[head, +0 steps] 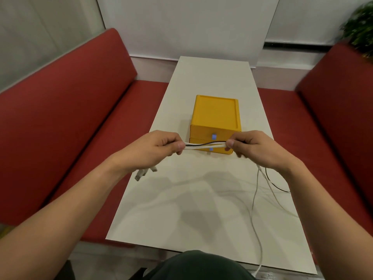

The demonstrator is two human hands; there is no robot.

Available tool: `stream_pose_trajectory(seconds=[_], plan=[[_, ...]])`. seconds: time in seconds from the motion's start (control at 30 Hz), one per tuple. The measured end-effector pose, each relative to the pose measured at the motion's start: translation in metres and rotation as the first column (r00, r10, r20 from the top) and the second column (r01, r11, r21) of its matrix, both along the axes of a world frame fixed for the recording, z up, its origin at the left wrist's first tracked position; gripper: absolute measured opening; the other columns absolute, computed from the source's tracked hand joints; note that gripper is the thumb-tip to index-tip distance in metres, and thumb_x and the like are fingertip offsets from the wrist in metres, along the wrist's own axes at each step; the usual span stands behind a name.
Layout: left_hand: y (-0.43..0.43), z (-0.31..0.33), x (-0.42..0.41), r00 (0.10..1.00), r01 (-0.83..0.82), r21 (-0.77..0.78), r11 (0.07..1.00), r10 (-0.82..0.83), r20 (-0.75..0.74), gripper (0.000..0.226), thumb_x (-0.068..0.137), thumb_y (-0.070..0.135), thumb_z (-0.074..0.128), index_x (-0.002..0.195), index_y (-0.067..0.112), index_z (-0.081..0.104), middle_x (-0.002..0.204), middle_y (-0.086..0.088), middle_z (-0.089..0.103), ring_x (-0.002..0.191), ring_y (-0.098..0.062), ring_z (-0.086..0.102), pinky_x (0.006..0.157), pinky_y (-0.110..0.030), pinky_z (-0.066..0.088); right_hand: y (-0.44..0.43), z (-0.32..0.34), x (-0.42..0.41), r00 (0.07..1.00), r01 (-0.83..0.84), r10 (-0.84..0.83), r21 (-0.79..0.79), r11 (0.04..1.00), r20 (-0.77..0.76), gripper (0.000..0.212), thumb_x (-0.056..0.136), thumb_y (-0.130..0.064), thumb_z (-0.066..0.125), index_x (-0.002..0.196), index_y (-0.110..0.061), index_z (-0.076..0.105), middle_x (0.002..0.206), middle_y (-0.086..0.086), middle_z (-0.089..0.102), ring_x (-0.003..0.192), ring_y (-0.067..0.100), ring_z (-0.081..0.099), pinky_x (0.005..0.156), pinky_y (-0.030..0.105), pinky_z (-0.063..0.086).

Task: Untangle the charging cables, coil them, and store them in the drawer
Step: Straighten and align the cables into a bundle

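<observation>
Both hands — left hand (161, 147) and right hand (249, 147) — pinch the charging cables (205, 145) taut above the desk (181, 199) before the closed yellow drawer box (215, 114); keep each grip firm — slide outward to align strands before coiling

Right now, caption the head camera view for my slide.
Left hand and right hand pinch white and black charging cables taut before a yellow two-drawer box on the table.

White table (201, 199), 2 red benches (70, 118), green plant (361, 27)
</observation>
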State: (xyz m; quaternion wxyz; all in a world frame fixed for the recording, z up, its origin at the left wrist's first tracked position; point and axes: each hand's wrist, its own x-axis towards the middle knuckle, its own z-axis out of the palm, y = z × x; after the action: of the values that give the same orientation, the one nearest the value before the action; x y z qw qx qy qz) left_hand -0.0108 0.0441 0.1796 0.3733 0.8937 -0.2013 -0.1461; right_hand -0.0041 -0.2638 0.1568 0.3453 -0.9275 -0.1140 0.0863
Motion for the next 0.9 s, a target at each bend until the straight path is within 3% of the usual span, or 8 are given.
stream_pose_trajectory(seconds=[0.07, 0.17, 0.23, 0.3, 0.4, 0.5, 0.67, 0.9], plan=[[-0.008, -0.006, 0.001, 1.000, 0.016, 0.009, 1.000, -0.016, 0.020, 0.028, 0.105, 0.036, 0.054, 0.082, 0.024, 0.066, 0.060, 0.018, 0.049, 0.060, 0.000, 0.045, 0.057, -0.027, 0.049, 0.005, -0.007, 0.000, 0.997, -0.012, 0.030, -0.251, 0.968, 0.067, 0.029, 0.107, -0.041, 0.047, 0.123, -0.033, 0.070, 0.117, -0.004, 0.069, 0.108, 0.021, 0.064, 0.093, 0.042, 0.051], [-0.015, -0.008, 0.002, 0.999, 0.040, 0.008, 0.999, -0.039, -0.006, 0.030, 0.106, 0.037, 0.053, 0.084, 0.021, 0.066, 0.056, 0.018, 0.047, 0.056, 0.000, 0.044, 0.055, -0.021, 0.047, 0.034, -0.001, -0.014, 0.969, -0.073, 0.104, -0.143, 0.987, 0.224, 0.042, 0.108, -0.042, 0.045, 0.147, -0.029, 0.054, 0.143, -0.013, 0.055, 0.130, 0.009, 0.051, 0.106, 0.027, 0.039], [-0.015, -0.007, 0.004, 0.998, 0.064, 0.002, 0.998, -0.064, -0.026, 0.031, 0.106, 0.041, 0.052, 0.086, 0.021, 0.067, 0.057, 0.016, 0.044, 0.055, -0.003, 0.039, 0.054, -0.026, 0.047, 0.051, 0.001, -0.022, 0.975, -0.173, 0.174, -0.025, 0.985, 0.141, 0.035, 0.106, -0.045, 0.050, 0.137, -0.033, 0.061, 0.131, -0.021, 0.063, 0.121, 0.001, 0.057, 0.101, 0.026, 0.045], [-0.014, -0.005, 0.004, 0.996, 0.073, -0.031, 0.997, -0.074, -0.044, 0.032, 0.105, 0.044, 0.052, 0.086, 0.023, 0.067, 0.057, 0.014, 0.041, 0.056, -0.009, 0.033, 0.052, -0.029, 0.037, 0.060, -0.004, -0.022, 0.975, -0.209, 0.202, 0.060, 0.976, 0.096, 0.016, 0.104, -0.040, 0.057, 0.110, -0.033, 0.069, 0.098, -0.017, 0.072, 0.094, 0.006, 0.066, 0.084, 0.038, 0.054], [-0.012, -0.007, 0.003, 0.993, 0.085, -0.076, 0.994, -0.090, -0.077, 0.022, 0.103, 0.045, 0.056, 0.097, 0.026, 0.066, 0.059, 0.011, 0.040, 0.059, -0.013, 0.033, 0.053, -0.032, 0.036, 0.060, -0.007, -0.019, 0.975, -0.189, 0.169, 0.135, 0.973, 0.146, 0.016, 0.104, -0.034, 0.060, 0.089, -0.038, 0.061, 0.073, -0.017, 0.060, 0.068, 0.009, 0.054, 0.062, 0.035, 0.046], [-0.007, -0.009, 0.003, 0.990, 0.117, -0.062, 0.991, -0.122, -0.073, 0.014, 0.101, 0.042, 0.061, 0.107, 0.029, 0.058, 0.063, 0.007, 0.054, 0.057, -0.012, 0.038, 0.054, -0.030, 0.039, 0.061, -0.006, -0.020, 0.976, -0.184, 0.165, 0.125, 0.975, 0.144, 0.020, 0.104, -0.032, 0.060, 0.085, -0.036, 0.058, 0.068, -0.018, 0.056, 0.062, 0.007, 0.047, 0.056, 0.023, 0.034], [0.000, -0.006, 0.002, 0.968, 0.059, -0.148, 0.987, -0.092, -0.233, 0.019, 0.101, 0.034, 0.064, 0.092, 0.020, 0.072, 0.071, -0.003, 0.070, 0.052, -0.014, 0.047, 0.053, -0.033, 0.040, 0.059, -0.001, -0.018, 0.974, -0.185, 0.165, 0.127, 0.974, 0.155, 0.017, 0.101, -0.028, 0.064, 0.084, -0.028, 0.063, 0.067, -0.005, 0.056, 0.060, 0.008, 0.044, 0.054, 0.022, 0.033], [0.006, -0.009, 0.004, 0.937, -0.002, -0.336, 0.942, -0.115, -0.329, 0.027, 0.100, 0.029, 0.061, 0.087, 0.011, 0.075, 0.064, -0.005, 0.062, 0.047, -0.012, 0.046, 0.051, -0.029, 0.037, 0.058, 0.008, -0.012, 0.977, -0.173, 0.151, 0.145, 0.974, 0.149, 0.013, 0.101, -0.027, 0.066, 0.088, -0.025, 0.070, 0.064, -0.013, 0.055, 0.058, 0.006, 0.044, 0.054, 0.020, 0.034]])
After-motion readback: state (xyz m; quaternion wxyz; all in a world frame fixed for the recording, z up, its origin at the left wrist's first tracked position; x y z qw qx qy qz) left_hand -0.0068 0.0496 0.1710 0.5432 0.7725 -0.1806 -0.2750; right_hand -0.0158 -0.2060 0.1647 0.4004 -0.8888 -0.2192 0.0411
